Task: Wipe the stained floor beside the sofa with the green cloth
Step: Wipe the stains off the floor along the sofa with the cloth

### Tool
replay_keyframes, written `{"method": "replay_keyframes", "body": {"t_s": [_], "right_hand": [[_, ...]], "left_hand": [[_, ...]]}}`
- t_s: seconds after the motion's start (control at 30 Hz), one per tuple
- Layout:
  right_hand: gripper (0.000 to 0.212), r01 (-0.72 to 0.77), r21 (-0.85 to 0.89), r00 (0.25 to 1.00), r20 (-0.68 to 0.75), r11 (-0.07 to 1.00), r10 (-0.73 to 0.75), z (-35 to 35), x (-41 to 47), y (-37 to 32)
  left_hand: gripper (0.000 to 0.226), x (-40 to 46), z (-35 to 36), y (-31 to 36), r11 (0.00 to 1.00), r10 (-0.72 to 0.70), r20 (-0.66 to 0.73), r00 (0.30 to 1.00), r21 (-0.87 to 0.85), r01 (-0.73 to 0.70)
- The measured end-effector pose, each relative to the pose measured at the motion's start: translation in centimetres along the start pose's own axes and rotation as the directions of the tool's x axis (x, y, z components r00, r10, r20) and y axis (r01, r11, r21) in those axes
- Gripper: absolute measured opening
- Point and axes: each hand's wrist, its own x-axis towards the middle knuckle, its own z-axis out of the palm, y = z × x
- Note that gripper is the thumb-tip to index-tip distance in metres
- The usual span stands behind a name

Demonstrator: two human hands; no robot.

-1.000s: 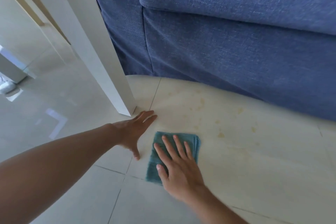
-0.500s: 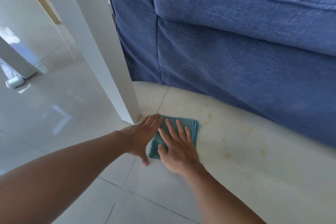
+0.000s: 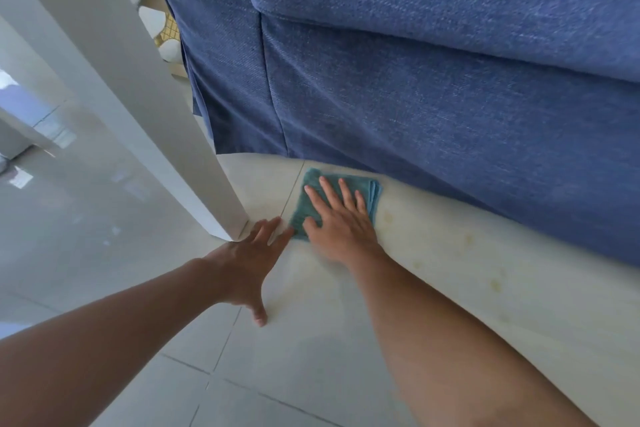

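Observation:
The folded green cloth (image 3: pixel 300 210) lies on the pale tiled floor right at the foot of the blue sofa (image 3: pixel 433 121). My right hand (image 3: pixel 341 227) presses flat on top of it, fingers spread and pointing toward the sofa, covering most of the cloth. My left hand (image 3: pixel 246 263) rests flat on the floor just left of the cloth, fingers apart, holding nothing; its fingertips nearly touch the cloth's near left corner. Yellowish stains (image 3: pixel 496 284) dot the floor to the right of the cloth, along the sofa's base.
A white table leg (image 3: pixel 156 135) slants down to the floor just left of my left hand, its foot close to my fingers. The sofa's fabric skirt runs along the whole far side. Glossy tiles (image 3: pixel 86 236) stretch to the left and toward me.
My right hand has slid the cloth forward, away from me, up to the sofa's base. My left hand stays planted by the table leg. The view has moved closer.

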Motion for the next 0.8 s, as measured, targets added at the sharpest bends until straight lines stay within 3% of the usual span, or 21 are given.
{"method": "replay_keyframes", "body": {"t_s": [0.23, 0.37, 0.57, 0.67, 0.73, 0.8], "right_hand": [[0.067, -0.208, -0.055, 0.978, 0.009, 0.977, 0.209, -1.9, -1.1, 7.6], [0.065, -0.251, -0.006, 0.968, -0.029, 0.968, 0.251, -0.7, -3.6, 5.5], [0.065, -0.229, 0.015, 0.966, -0.119, 0.973, 0.229, 4.3, -18.1, 0.7], [0.067, -0.251, -0.008, 0.961, -0.121, 0.968, 0.249, 5.0, -21.6, 2.3], [0.070, -0.359, -0.007, 0.924, -0.143, 0.933, 0.354, 4.7, -24.5, 5.5], [0.072, -0.521, 0.012, 0.838, -0.184, 0.854, 0.514, 4.0, -27.3, 8.9]], "left_hand": [[0.153, 0.6, -0.3, 1.1, 0.990, -0.061, 0.119, 0.991, 0.136, 0.045], [0.153, 0.6, -0.6, 1.2, 0.988, -0.070, 0.140, 0.988, 0.146, 0.049], [0.158, 0.5, -1.3, 1.3, 0.985, -0.057, 0.141, 0.988, 0.169, 0.033], [0.161, 1.0, -1.5, 1.1, 0.981, -0.021, 0.151, 0.988, 0.196, -0.009], [0.161, 1.3, -1.5, 1.3, 0.978, -0.002, 0.172, 0.985, 0.208, -0.034], [0.161, 1.5, -1.4, 1.6, 0.973, -0.007, 0.193, 0.981, 0.229, -0.038]]}}
